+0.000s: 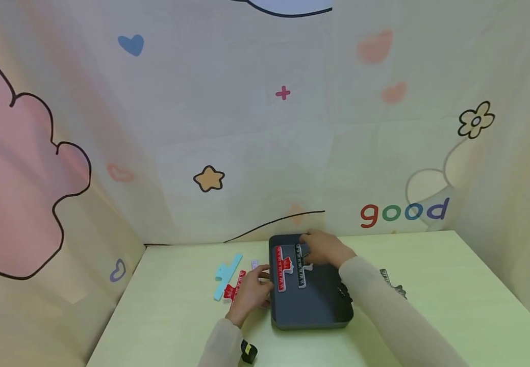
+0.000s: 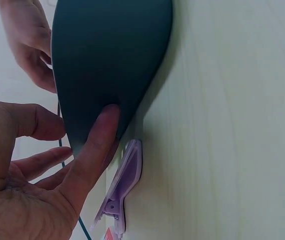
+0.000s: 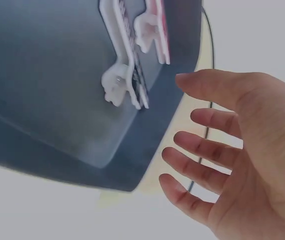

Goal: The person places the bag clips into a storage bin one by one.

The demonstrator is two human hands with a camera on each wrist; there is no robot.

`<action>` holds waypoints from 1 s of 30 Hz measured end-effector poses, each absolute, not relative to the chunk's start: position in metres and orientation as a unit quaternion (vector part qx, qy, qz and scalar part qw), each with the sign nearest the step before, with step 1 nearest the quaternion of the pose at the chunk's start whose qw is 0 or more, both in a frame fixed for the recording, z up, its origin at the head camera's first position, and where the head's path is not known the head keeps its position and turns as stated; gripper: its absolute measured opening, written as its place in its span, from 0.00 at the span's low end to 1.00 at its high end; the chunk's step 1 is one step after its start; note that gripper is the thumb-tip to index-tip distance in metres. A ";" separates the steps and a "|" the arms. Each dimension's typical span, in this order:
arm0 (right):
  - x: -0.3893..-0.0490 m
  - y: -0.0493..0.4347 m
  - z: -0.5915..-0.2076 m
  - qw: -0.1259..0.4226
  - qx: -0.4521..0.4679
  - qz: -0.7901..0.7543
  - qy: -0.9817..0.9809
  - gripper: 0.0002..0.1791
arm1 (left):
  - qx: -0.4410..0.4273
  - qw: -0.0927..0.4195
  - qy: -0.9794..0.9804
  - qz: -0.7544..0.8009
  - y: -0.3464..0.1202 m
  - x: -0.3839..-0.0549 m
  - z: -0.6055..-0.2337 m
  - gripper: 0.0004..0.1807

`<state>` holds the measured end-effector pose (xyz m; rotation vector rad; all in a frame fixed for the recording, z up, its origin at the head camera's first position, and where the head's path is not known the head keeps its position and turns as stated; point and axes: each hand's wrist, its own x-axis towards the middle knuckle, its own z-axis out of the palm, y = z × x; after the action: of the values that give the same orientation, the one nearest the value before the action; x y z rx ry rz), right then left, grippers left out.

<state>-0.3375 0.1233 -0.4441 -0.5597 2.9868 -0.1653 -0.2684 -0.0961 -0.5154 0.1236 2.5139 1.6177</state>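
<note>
A dark grey tray lies on the table, with a red ruler-marked clip and a black ruler-marked clip side by side in its left half. My left hand is at the tray's left side; in the left wrist view one straight finger touches the outer wall. Over the far part of the tray is my right hand. Its fingers are spread and hold nothing in the right wrist view, near the end of the black clip. A purple clip lies beside the tray, under my left hand.
Left of the tray are a light blue clip and another red clip, partly hidden by my left hand. A black clip lies right of my right forearm. A printed cloth hangs behind the table.
</note>
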 end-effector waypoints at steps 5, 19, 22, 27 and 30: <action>-0.331 0.130 -0.435 0.039 -0.185 -0.062 0.980 0.31 | 0.040 0.076 0.840 0.536 -0.097 -0.268 -0.516 0.30; -0.308 0.134 -0.402 -0.023 -0.208 -0.037 0.977 0.34 | 0.045 0.076 0.839 0.537 -0.096 -0.270 -0.514 0.30; -0.302 0.140 -0.396 -0.042 -0.214 -0.031 0.975 0.34 | 0.042 0.077 0.839 0.536 -0.096 -0.270 -0.513 0.30; -0.291 0.154 -0.393 -0.065 -0.223 -0.033 0.972 0.34 | 0.039 0.077 0.841 0.534 -0.095 -0.269 -0.514 0.30; -0.286 0.165 -0.393 -0.079 -0.220 -0.039 0.971 0.34 | 0.040 0.077 0.843 0.531 -0.095 -0.269 -0.515 0.30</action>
<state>-0.2859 0.1649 -0.3926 -0.7293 3.2146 -0.1303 -0.2692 -0.0948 -0.5147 0.1199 2.5254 1.5924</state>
